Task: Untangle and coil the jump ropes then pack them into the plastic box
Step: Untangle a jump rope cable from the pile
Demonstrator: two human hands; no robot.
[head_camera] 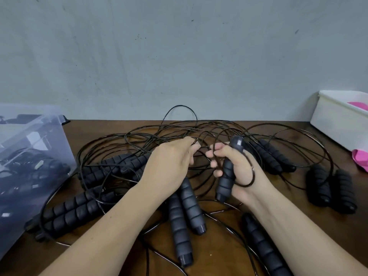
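Several black jump ropes lie tangled on the brown table [219, 248], their thin cords [151, 134] looping across the middle. My right hand [237, 168] grips one ribbed foam handle [226, 176] upright, with cord wound round the back of the hand. My left hand [171, 162] pinches a strand of cord just left of it. Two handles [185, 214] lie below my left hand, another pair [73, 212] at the left, and one [262, 246] under my right forearm. The clear plastic box [29, 156] stands at the far left with dark ropes inside.
A white bin [336, 118] with something pink in it stands at the back right, and a pink object [360, 160] lies beside it. More handle pairs [330, 190] rest at the right. A grey wall runs along the table's far edge.
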